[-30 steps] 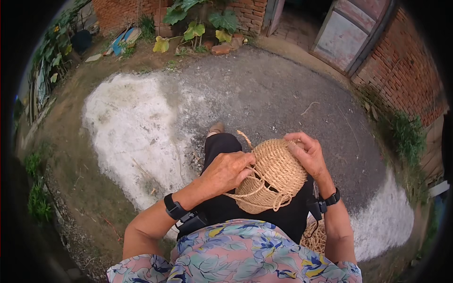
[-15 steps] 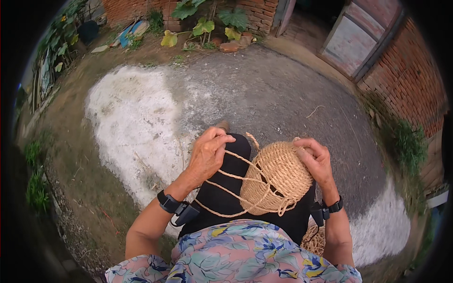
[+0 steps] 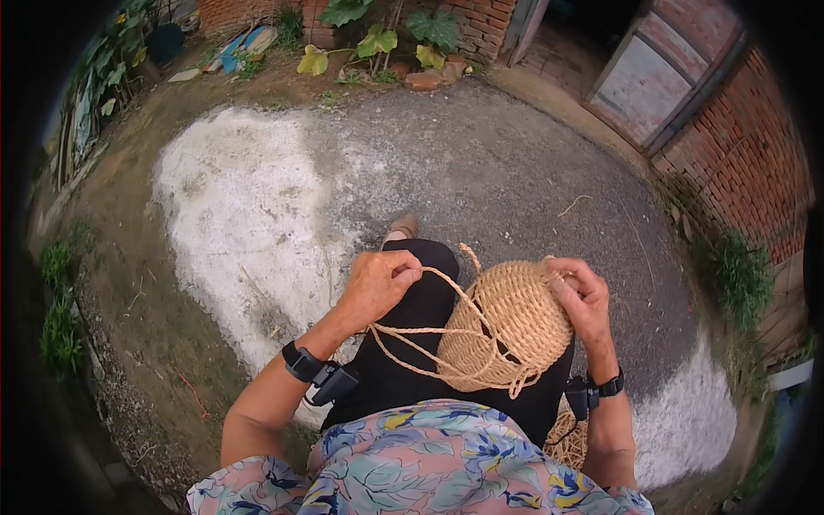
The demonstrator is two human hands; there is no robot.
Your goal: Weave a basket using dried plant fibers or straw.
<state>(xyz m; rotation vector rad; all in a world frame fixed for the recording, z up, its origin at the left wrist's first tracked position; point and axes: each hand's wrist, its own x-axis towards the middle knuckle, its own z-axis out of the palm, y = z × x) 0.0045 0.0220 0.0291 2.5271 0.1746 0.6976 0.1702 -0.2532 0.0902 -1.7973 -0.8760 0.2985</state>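
In the head view, we find the grip of the left hand (image 3: 378, 285) closed, thumb against forefinger, on a tan cord (image 3: 443, 276) that runs to the woven basket (image 3: 515, 322). Further strands run from below that hand to the same basket. The grip of the right hand (image 3: 587, 299) is also closed, fingers and thumb pinching the basket's upper right edge. We note the basket lying tilted on the lap, over black trousers (image 3: 421, 296). A pile of straw (image 3: 566, 439) lies beside the right hip. The ground (image 3: 524, 163) is dark grey, with a whitish patch (image 3: 245, 193) to the left. Beyond, we observe brick walls (image 3: 747, 163), an open doorway (image 3: 571, 56) and a broad-leaved plant (image 3: 375, 41).
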